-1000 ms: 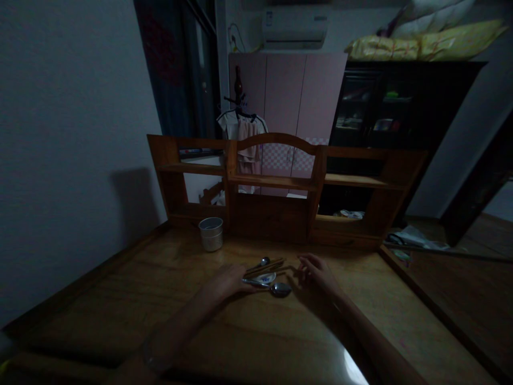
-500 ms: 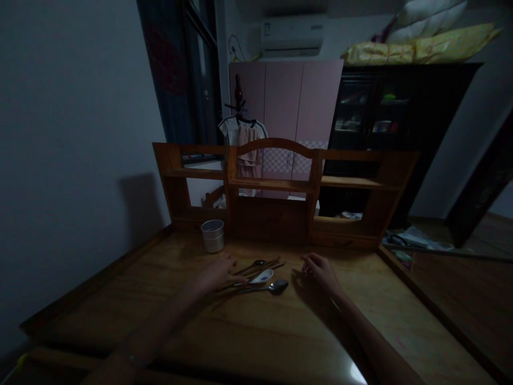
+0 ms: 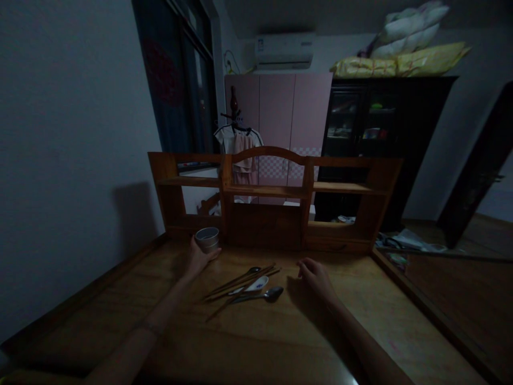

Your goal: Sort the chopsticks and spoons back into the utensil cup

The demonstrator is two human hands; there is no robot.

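Cup (image 3: 208, 243) gripped near the far edge of the tabletop (image 3: 240, 342), toward its left corner

The upright cup is clasped from its near side by the fingers of the left hand (image 3: 196, 261), its long axis vertical. The right hand (image 3: 316, 276) is placed farther off, loosely curled, nothing seen in it. Chopsticks (image 3: 239, 280) are spread between the hands.

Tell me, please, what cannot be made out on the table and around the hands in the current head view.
All in the head view:
- Bottom of the cup: hidden by its wall and shadow.
- Some fingers of the left hand: behind the cup.
- Exact number of chopsticks: overlap and dimness.
- Upper arms: cut off by the picture's edge.
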